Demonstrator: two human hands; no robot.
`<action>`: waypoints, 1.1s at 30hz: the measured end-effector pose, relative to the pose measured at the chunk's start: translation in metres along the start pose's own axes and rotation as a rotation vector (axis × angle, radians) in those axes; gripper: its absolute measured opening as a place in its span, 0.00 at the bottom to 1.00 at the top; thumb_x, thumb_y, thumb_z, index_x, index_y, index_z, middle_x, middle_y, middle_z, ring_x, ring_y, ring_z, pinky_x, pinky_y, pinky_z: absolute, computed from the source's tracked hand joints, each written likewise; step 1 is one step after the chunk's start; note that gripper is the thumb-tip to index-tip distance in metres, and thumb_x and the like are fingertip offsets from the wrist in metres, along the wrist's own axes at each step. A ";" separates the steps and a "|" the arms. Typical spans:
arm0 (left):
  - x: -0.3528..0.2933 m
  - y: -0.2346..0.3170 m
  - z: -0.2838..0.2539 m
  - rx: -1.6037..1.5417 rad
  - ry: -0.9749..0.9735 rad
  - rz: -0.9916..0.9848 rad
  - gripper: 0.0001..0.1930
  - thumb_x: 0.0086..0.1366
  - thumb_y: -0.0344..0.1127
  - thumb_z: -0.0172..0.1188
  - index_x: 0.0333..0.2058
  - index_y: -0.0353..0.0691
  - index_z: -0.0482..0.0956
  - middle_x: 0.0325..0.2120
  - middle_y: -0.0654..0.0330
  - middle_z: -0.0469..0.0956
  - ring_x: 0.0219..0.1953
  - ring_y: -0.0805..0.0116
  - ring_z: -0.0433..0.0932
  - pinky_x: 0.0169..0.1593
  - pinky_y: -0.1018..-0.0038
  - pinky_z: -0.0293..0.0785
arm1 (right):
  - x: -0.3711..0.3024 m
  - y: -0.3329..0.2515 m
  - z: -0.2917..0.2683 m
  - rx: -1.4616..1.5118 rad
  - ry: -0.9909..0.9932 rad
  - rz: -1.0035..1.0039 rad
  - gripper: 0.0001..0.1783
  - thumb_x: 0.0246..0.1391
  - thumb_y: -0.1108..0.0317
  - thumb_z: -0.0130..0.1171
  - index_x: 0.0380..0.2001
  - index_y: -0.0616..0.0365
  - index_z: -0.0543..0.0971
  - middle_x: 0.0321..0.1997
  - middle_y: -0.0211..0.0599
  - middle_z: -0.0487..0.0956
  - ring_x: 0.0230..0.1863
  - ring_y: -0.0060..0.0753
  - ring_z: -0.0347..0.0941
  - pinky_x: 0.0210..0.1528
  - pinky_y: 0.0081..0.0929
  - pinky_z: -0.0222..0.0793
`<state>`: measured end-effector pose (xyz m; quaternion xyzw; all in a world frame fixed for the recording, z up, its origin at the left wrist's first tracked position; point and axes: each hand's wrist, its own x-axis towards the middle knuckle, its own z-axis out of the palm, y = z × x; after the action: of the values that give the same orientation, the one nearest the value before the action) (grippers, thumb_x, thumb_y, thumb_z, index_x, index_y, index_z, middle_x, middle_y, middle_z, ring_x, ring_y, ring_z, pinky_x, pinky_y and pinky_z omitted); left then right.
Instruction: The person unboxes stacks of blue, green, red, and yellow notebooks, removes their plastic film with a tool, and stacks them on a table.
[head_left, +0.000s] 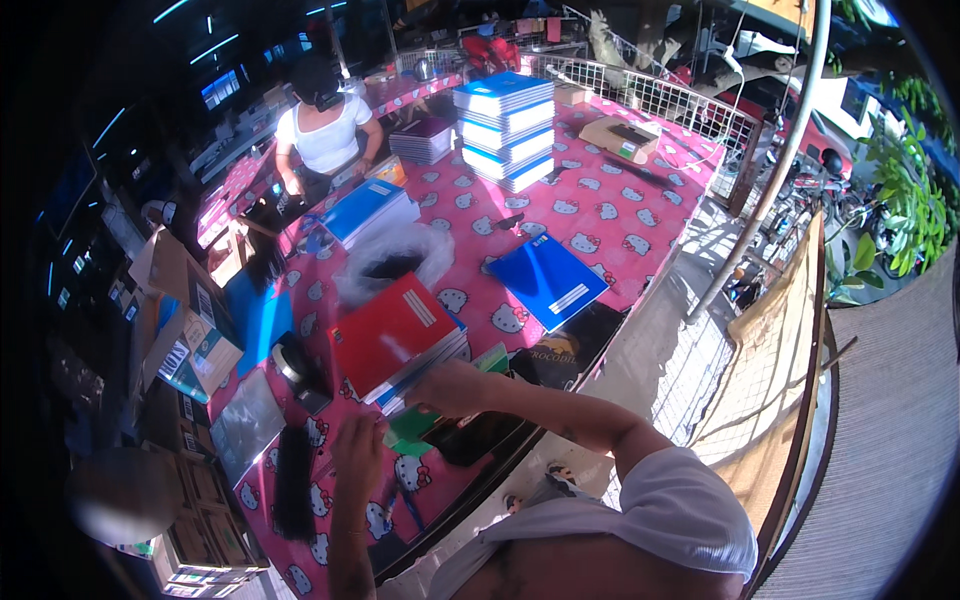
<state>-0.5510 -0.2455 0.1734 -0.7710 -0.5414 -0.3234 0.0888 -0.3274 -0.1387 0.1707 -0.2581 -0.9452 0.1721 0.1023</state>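
A stack of notebooks (395, 335) with a red cover on top lies on the pink patterned tabletop (590, 215). My right hand (450, 390) is at the stack's near edge, its fingers curled; what they hold is hidden. Below it a green cover (410, 430) shows in part. Left of the green cover, my left hand (358, 450) is raised close to the stack's near corner. Its fingers are bent together, and anything between them is too small to tell. A long black brush-like thing (293, 485) lies left of that hand.
A tall stack of blue-and-white notebooks (505, 130) stands farther back. One blue notebook (548, 282) lies at the right, with clear plastic wrapping (425, 250) beyond the red cover. At the left is an open cardboard box (190, 320). A person in white (328, 135) is across the table.
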 end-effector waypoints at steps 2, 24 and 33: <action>-0.005 -0.016 0.006 -0.088 -0.139 -0.022 0.07 0.64 0.36 0.62 0.36 0.40 0.77 0.31 0.57 0.73 0.32 0.53 0.78 0.32 0.60 0.73 | 0.002 0.001 0.002 0.001 0.007 -0.013 0.15 0.58 0.58 0.59 0.48 0.42 0.80 0.36 0.41 0.84 0.41 0.50 0.81 0.42 0.48 0.74; -0.049 0.015 0.084 0.398 -0.029 -0.203 0.46 0.72 0.64 0.34 0.68 0.22 0.45 0.69 0.32 0.45 0.73 0.34 0.41 0.70 0.39 0.37 | 0.001 0.011 0.019 -0.049 0.252 -0.088 0.13 0.56 0.59 0.60 0.44 0.41 0.82 0.26 0.41 0.82 0.32 0.47 0.82 0.34 0.45 0.76; -0.017 0.014 0.072 0.379 -0.069 -0.175 0.45 0.73 0.63 0.32 0.68 0.21 0.46 0.69 0.28 0.43 0.72 0.30 0.42 0.69 0.36 0.38 | 0.001 0.007 0.010 -0.042 0.182 -0.089 0.16 0.55 0.58 0.61 0.47 0.47 0.81 0.25 0.40 0.82 0.28 0.46 0.82 0.32 0.45 0.75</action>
<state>-0.5133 -0.2291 0.1104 -0.7011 -0.6602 -0.1958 0.1851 -0.3280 -0.1352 0.1586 -0.2326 -0.9458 0.1233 0.1899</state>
